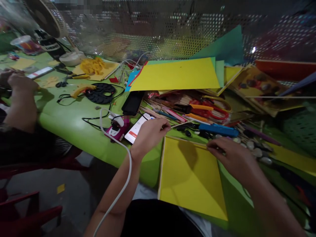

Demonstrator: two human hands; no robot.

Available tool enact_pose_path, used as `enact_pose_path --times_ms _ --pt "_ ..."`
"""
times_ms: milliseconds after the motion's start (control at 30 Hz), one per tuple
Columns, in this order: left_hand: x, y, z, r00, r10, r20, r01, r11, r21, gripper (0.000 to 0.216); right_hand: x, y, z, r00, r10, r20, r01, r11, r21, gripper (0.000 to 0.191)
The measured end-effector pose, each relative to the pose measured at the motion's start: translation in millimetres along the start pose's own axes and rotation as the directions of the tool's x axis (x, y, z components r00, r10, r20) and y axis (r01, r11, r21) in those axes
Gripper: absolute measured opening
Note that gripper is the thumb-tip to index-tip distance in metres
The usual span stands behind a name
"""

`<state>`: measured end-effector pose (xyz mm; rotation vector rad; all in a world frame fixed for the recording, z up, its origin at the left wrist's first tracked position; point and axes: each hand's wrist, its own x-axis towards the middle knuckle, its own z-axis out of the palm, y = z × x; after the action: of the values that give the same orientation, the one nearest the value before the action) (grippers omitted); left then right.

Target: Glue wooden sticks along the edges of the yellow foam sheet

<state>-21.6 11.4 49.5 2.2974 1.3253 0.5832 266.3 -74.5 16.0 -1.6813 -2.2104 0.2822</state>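
A sheet of yellow cardboard [192,177] lies at the table's front edge, close to my body. Pale thin strips, like sticks, run along its left and top edges. My left hand [153,131] is above the far left corner, its fingers closed on a thin wooden stick [182,123] that points right. My right hand [229,153] pinches the sheet's far edge near the right corner; its fingertips partly hide the strip there. A lit phone [135,130] lies partly under my left wrist.
A pink-and-white power strip [116,131] with a white cable is left of the phone. Beyond lie stacked yellow sheets [175,74], pens, sticks, a blue-handled tool [218,129] and pebbles [256,152]. A glue gun [82,90] and another person's hand [22,80] are at left.
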Motion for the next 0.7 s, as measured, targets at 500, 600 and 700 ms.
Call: enact_pose_path --times_ms 500,600,700 --pt "2.0 -3.1 7.0 0.985 0.023 0.172 -0.049 0.987 0.152 0.018 2.8 -4.0 5.9 0.998 -0.038 -0.04 0.038 0.999 0.012 0.012" --pt "2.3 -1.4 9.5 0.979 0.056 0.194 -0.091 0.98 0.178 0.017 4.1 -4.4 7.1 0.999 -0.031 -0.039 0.031 1.0 0.0 0.01" --pt "2.8 -0.6 12.9 0.976 0.088 0.201 -0.132 0.968 0.213 0.014 5.7 -6.8 8.6 1.0 0.0 -0.029 0.0 1.0 -0.007 0.01"
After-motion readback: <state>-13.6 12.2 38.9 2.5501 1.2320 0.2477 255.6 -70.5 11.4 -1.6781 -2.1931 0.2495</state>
